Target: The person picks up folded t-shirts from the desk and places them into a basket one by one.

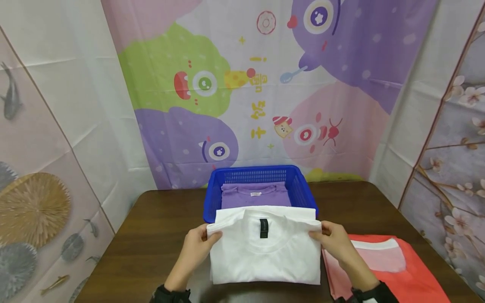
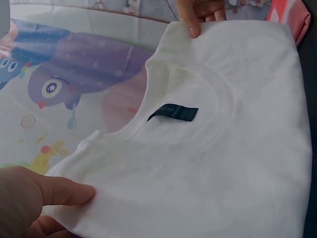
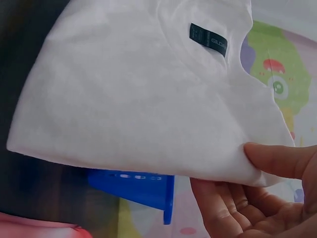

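Observation:
A folded white T-shirt (image 1: 265, 261) with a dark neck label (image 1: 264, 228) hangs between both hands, collar side up. My left hand (image 1: 197, 248) pinches its upper left corner, thumb in front; in the left wrist view the thumb (image 2: 69, 192) lies flat on the cloth. The right hand (image 1: 337, 242) pinches the upper right corner, and in the right wrist view its fingers (image 3: 223, 203) curl beneath the edge. Behind the shirt stands a blue basket (image 1: 259, 170) holding a folded purple shirt (image 1: 254, 198). The white shirt hides the basket's front.
A red and pink folded garment (image 1: 409, 269) lies at the right of the dark wooden table (image 1: 151, 235), close by the right forearm. A printed cartoon curtain (image 1: 242, 97) hangs behind the table, with patterned cloths at both sides.

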Demonstrator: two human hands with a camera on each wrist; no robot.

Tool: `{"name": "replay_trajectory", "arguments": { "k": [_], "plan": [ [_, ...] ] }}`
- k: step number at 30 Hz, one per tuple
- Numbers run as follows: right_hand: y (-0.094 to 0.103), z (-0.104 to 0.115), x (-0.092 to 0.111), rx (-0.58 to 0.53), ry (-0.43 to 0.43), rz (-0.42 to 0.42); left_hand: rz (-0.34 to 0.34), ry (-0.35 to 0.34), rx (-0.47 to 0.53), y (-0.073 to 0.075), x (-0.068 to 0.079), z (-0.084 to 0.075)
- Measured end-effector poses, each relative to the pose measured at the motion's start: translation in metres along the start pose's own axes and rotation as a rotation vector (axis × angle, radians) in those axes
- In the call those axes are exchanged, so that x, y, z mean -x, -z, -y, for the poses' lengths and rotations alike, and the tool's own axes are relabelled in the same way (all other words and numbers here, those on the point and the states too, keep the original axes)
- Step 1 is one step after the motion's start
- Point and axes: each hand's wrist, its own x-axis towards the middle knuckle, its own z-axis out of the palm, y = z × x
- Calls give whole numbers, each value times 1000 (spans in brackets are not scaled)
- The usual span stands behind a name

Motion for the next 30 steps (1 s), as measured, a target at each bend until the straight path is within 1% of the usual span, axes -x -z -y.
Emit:
{"name": "replay_trajectory", "arguments": {
  "k": [8,12,15,19,25,30],
  "plan": [
    [8,10,-5,59,28,-35,-4,-5,-10,4,-8,-10],
    [11,15,-9,63,44,-40,-8,-12,-15,6,-12,-15],
    [14,20,-13,38,49,-45,-15,-32,-17,7,-16,-18],
    [18,28,-17,7,51,-55,-35,-77,-22,8,-23,-22],
    [22,38,-24,34,75,-84,-50,-131,-19,13,-32,-29],
    [25,47,-30,65,104,-112,-52,-144,-28,18,-40,-36]
  ]
}}
